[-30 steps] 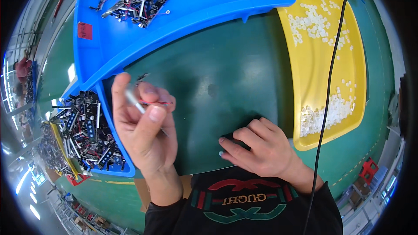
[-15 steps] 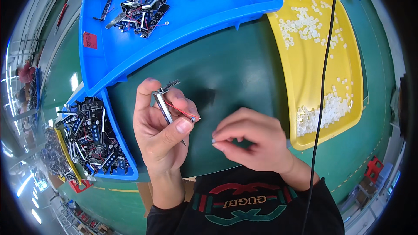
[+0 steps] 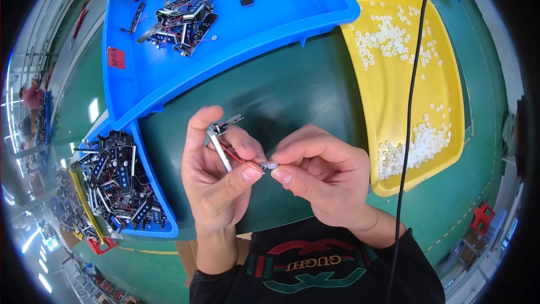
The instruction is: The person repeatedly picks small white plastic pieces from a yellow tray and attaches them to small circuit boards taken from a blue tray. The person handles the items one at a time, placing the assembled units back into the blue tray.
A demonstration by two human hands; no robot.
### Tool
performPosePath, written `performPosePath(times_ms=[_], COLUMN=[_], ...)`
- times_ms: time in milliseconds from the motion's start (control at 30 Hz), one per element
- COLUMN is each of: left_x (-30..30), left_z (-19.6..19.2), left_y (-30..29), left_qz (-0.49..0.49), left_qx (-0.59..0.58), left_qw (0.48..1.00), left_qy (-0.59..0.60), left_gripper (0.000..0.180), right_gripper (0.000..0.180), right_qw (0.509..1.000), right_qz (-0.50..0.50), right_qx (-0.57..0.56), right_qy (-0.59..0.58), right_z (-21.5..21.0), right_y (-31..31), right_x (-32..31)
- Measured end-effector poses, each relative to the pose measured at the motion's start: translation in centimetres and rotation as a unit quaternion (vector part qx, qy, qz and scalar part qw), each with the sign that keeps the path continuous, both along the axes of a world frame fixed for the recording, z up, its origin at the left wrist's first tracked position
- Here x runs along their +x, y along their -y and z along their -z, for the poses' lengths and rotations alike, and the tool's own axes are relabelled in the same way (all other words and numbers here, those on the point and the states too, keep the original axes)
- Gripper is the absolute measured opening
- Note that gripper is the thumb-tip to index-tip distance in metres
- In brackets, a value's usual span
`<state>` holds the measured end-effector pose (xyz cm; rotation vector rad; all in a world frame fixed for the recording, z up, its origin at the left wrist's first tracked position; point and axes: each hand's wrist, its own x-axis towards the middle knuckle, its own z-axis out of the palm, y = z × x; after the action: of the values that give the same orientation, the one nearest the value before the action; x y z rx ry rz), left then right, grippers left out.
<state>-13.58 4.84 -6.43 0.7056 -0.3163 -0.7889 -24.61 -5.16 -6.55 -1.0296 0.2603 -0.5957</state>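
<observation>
My left hand holds a small circuit board with a silvery white strip along it and thin red wires. Its thumb and a finger pinch a tiny round part at the wires' end. My right hand grips a little whitish round cap between thumb and fingertip. The cap is up against the tiny part or just beside it; whether the two are joined I cannot tell. Both hands are raised over the dark green work surface.
A large blue tray at the back holds wired boards. More boards fill a blue bin on the left. To the right, a yellow tray carries many small white caps. A black cable hangs across that tray.
My right hand has moved left with the cap, up to my left fingertips. My left hand has shifted slightly right with the board, and the gap between the hands has closed.
</observation>
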Motion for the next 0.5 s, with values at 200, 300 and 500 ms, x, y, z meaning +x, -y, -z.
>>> performPosePath(times_ms=[200, 300, 500], left_x=[0.04, 0.05, 0.12], left_z=[-0.16, -0.32, -0.34], left_y=[-0.09, -0.07, -0.23], left_qz=[0.006, 0.012, 0.035], left_qx=[-0.015, -0.016, -0.013], left_qw=[1.0, 1.0, 0.999], left_qy=[-0.01, -0.015, -0.017], left_gripper=[0.067, 0.067, 0.067], right_gripper=[0.02, 0.022, 0.029], right_qw=[0.991, 0.98, 0.917], right_qz=[0.022, 0.048, 0.138], right_qx=[-0.128, -0.19, -0.375], right_qy=[-0.017, -0.022, 0.001], right_z=[-0.1, -0.53, -0.49], right_y=[0.26, 0.32, 0.67], right_x=[0.01, 0.02, 0.32])
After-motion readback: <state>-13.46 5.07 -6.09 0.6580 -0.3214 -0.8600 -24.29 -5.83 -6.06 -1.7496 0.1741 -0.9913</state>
